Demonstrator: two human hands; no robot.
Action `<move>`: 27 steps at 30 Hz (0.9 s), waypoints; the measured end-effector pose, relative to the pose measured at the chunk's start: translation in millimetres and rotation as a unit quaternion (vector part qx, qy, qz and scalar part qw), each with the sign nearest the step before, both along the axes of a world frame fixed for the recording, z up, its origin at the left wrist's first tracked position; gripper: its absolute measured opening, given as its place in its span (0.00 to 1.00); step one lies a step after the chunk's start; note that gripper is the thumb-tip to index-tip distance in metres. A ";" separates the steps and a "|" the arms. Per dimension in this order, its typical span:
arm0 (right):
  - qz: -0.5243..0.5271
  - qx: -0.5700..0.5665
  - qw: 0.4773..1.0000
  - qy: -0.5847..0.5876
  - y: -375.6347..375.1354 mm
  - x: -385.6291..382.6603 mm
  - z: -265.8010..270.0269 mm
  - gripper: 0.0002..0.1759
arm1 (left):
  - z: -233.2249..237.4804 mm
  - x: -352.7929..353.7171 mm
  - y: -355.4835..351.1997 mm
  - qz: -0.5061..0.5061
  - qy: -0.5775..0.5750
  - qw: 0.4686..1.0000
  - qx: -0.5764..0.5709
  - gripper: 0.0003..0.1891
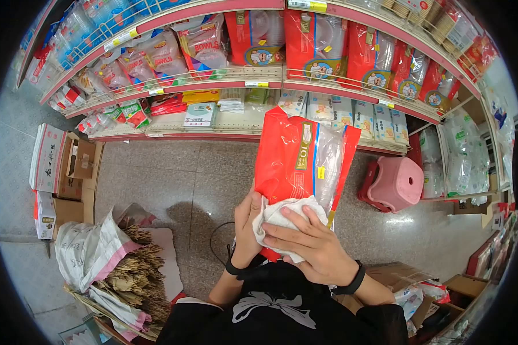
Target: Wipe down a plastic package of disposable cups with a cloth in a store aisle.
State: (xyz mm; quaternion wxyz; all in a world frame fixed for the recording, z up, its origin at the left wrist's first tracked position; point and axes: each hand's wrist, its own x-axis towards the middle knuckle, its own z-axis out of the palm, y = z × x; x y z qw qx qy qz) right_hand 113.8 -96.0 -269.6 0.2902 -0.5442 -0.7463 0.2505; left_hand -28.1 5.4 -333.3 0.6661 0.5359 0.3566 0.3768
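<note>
I hold a red plastic pack of clear disposable cups (296, 155) upright in front of me. My left hand (246, 227) grips the pack's lower left edge from behind. My right hand (313, 244) presses a white cloth (282, 218) flat against the pack's lower front. Both wrists wear black bands. The bottom of the pack is hidden by the cloth and my hands.
Red-edged store shelves (259, 86) curve across the top, stocked with similar red cup packs (316, 43), bowl packs (204, 46) and tissue packs. A pink stool (394, 183) stands at right. Cardboard boxes (57, 167) and a sack of dried leaves (115, 259) sit at left.
</note>
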 end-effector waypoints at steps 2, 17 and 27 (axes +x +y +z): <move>0.013 0.002 1.000 0.010 -2.1 2.6 -2.0 0.25 | -4.7 -1.9 -0.1 -0.007 0.017 1.000 -0.002 0.25; -0.411 0.230 0.800 0.371 -3.9 36.5 -11.1 0.20 | 10.2 0.2 4.9 0.040 -0.034 0.998 -0.025 0.26; -0.188 0.049 0.979 -0.058 36.5 34.0 8.8 0.30 | 6.7 1.3 5.2 -0.022 -0.099 0.993 -0.061 0.23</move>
